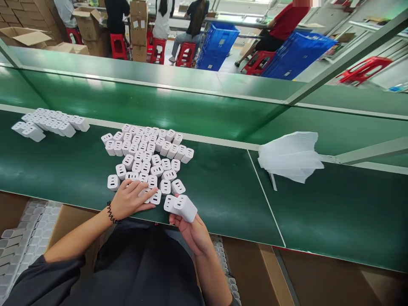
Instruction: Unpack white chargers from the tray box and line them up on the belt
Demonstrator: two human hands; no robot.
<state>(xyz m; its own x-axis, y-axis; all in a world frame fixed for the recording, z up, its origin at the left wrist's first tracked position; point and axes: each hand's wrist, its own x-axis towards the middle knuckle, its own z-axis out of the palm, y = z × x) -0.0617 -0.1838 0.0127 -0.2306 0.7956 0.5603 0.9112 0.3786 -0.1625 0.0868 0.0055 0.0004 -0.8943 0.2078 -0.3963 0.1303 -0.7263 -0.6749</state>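
Note:
My right hand (193, 229) grips a white charger block (188, 209) with port slots in its end face, raised at the bench's near edge. A second charger block (169, 204) sits right against it; whether my fingers hold that one too, I cannot tell. My left hand (130, 199), with a black coiled band at the wrist, lies with fingers stretched over the near chargers of a loose group (143, 146). Those chargers stand upright on the green belt, slotted ends up, some tilted. The hand partly covers several of them.
A second cluster of chargers (52, 121) stands at the far left. White crumpled sheeting (290, 155) lies on the right of the green belt (223, 182). Boxes holding clear trays (35, 229) are below the near edge. Beyond the bench are seated people, red stools (186, 54) and blue crates (219, 40).

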